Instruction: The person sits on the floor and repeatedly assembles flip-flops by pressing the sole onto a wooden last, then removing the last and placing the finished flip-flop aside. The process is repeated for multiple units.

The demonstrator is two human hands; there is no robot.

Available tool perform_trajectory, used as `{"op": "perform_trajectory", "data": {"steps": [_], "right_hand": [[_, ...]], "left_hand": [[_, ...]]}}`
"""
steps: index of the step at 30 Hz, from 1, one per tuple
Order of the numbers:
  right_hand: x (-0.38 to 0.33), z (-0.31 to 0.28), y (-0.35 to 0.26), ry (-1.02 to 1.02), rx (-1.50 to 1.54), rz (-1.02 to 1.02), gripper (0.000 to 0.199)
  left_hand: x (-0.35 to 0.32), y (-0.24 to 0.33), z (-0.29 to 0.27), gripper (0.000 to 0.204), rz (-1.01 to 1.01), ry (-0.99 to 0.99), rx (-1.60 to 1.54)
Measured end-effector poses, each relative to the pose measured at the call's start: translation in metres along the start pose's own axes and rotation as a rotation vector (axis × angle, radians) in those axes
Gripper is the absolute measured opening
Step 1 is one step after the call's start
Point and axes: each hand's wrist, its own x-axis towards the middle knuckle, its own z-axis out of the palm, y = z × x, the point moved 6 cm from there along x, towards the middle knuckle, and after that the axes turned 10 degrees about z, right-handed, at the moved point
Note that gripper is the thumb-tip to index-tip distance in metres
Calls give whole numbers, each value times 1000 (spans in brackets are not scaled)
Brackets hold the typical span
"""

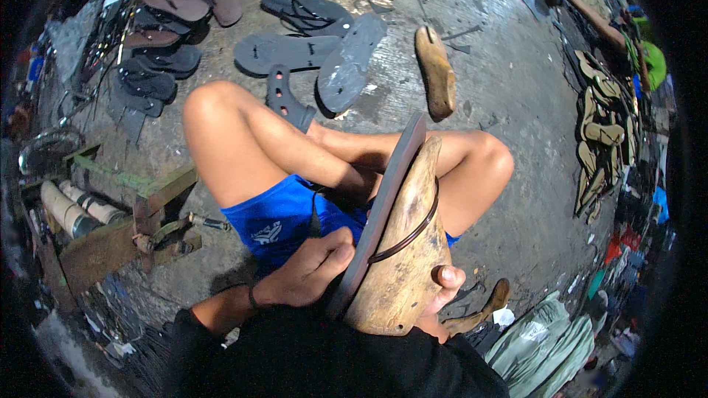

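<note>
A wooden shoe last point(402, 280) stands tilted in front of my body, toe end pointing away. A dark flip-flop point(380, 210) lies along its left side, and its brown strap point(417, 236) runs round the wood. My right hand point(447, 287) grips the last from the right near the heel end, thumb showing, the other fingers mostly hidden. My left hand point(313, 269) is closed in a fist against the outer face of the sole near its heel. Whatever those curled fingers hold, if anything, is out of sight.
Beyond my crossed legs lie a second wooden last point(436, 74), loose grey soles point(352, 63) and several dark flip-flops point(175, 4). Tan sandals point(603, 133) line the right. A low wooden stand point(140, 203) is at left, a greenish sack point(546, 339) at lower right. Another person's arm point(599, 26) shows far right.
</note>
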Motion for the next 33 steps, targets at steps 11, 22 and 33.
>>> {"op": "perform_trajectory", "data": {"steps": [11, 22, 33], "right_hand": [[-9, -22, -6, -180, -202, 171, 88], [74, 38, -32, -460, -1264, -35, 103], [84, 64, -1, -455, -1003, -150, 116]], "left_hand": [[-32, -9, 7, 35, -133, 51, -477], [27, 29, -51, 84, 201, 102, -347], [31, -7, -66, 101, 324, 125, -639]]}}
